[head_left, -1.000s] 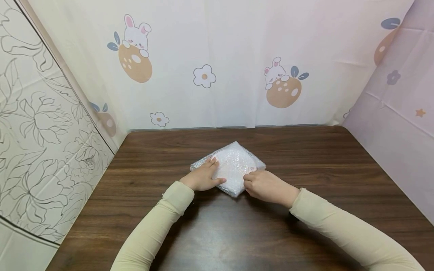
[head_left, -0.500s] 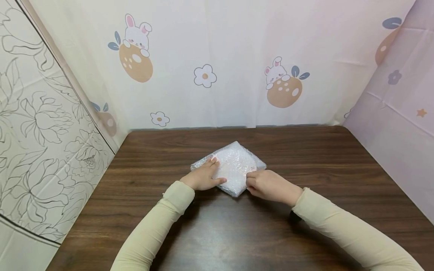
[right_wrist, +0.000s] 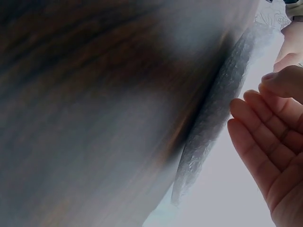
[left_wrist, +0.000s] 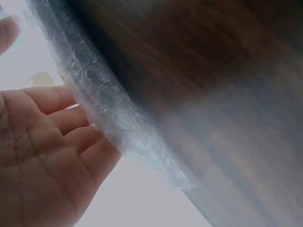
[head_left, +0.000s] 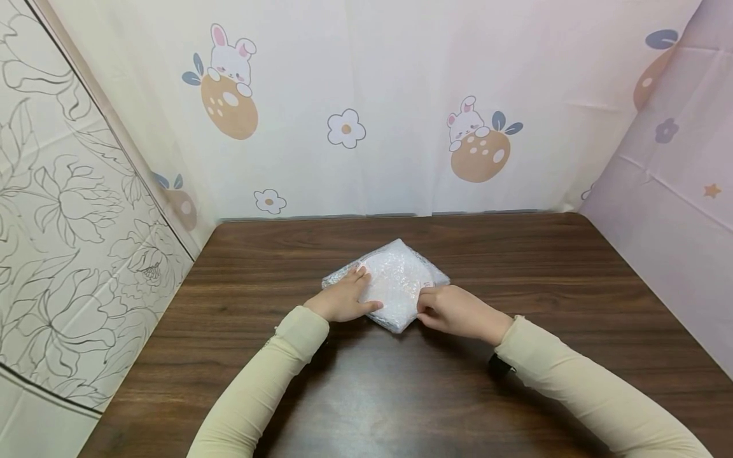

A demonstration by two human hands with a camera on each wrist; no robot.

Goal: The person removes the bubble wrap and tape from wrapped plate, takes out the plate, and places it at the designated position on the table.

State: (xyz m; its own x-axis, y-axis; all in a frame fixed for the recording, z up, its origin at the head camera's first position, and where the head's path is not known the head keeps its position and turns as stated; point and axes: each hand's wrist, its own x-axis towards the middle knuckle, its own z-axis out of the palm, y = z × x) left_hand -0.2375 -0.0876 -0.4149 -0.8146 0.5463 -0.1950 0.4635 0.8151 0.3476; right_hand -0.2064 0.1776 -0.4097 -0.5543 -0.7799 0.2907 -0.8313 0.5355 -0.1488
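Observation:
A flat square parcel in bubble wrap [head_left: 397, 277] lies on the table with one corner toward me. My left hand [head_left: 343, 299] rests spread on its left side, thumb along the near edge. In the left wrist view the fingers of this left hand [left_wrist: 52, 151] reach behind the bubble-wrapped edge [left_wrist: 102, 97], which hides their tips. At the parcel's right near edge is my right hand [head_left: 458, 312], its fingers bent. In the right wrist view, the right hand's [right_wrist: 279, 137] thumb tip meets the index finger beside the wrapped edge [right_wrist: 213, 109]; whether they pinch anything cannot be told.
The dark wooden table [head_left: 366, 394] extends around the parcel. Behind it hangs a curtain [head_left: 395, 76] printed with rabbits and flowers. A flower-patterned panel [head_left: 74, 210] stands at the left. A black band [head_left: 500, 365] shows under the right sleeve.
My right hand has shifted slightly right and turned, its thumb now more apart from the fingers in the head view. The left hand and the parcel have hardly moved.

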